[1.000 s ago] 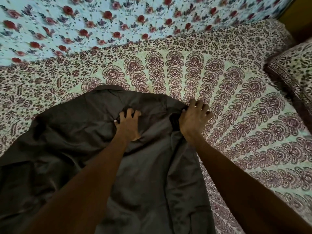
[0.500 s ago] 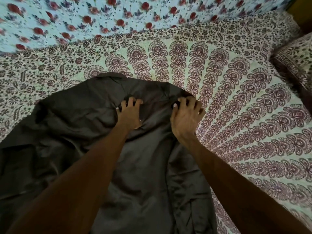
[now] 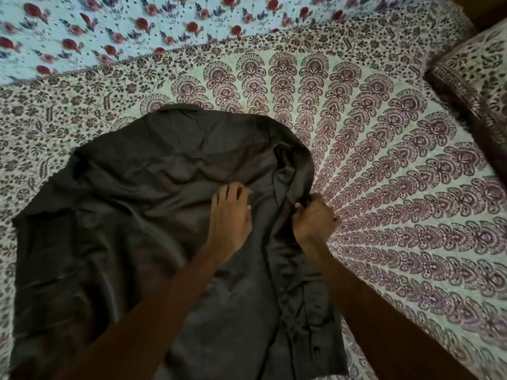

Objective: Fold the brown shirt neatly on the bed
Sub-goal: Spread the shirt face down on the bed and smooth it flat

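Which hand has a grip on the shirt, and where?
The right hand pinches the brown shirt at its right-hand edge. The left hand holds nothing; it rests on the fabric, fingers spread.

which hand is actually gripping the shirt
The right hand: its fingers curl round the right edge of the shirt, while the left hand only rests on the cloth with its fingers spread.

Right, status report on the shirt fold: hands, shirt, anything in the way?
Left hand resting flat on brown shirt. Right hand pinching its edge. Shirt rumpled on the bed, not yet folded. Pillow far right, apart from it.
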